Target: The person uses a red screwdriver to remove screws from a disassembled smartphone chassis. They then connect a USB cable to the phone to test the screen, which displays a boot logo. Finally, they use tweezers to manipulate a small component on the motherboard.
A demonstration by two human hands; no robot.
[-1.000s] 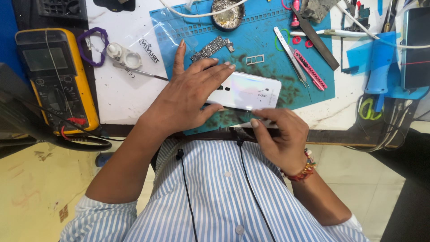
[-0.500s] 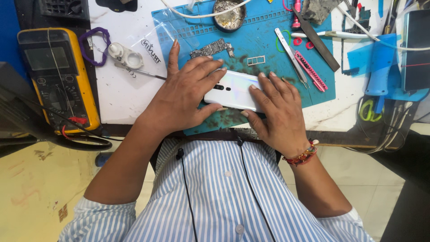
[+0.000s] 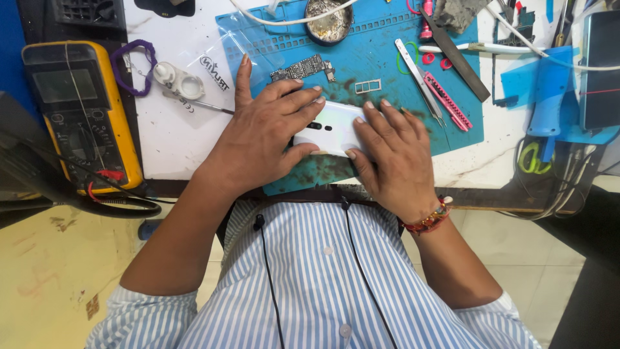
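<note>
Left hand (image 3: 268,139) spread flat, pressing white glossy rectangular phone (image 3: 329,129) onto blue rubber work mat (image 3: 387,58); right hand (image 3: 391,152) flat, fingers together, covering phone's right end.

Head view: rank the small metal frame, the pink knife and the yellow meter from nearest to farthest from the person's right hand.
From the right hand:
1. Small metal frame, just above the fingertips on the blue mat.
2. Pink knife, to its upper right.
3. Yellow meter, far across at the left edge.
</note>
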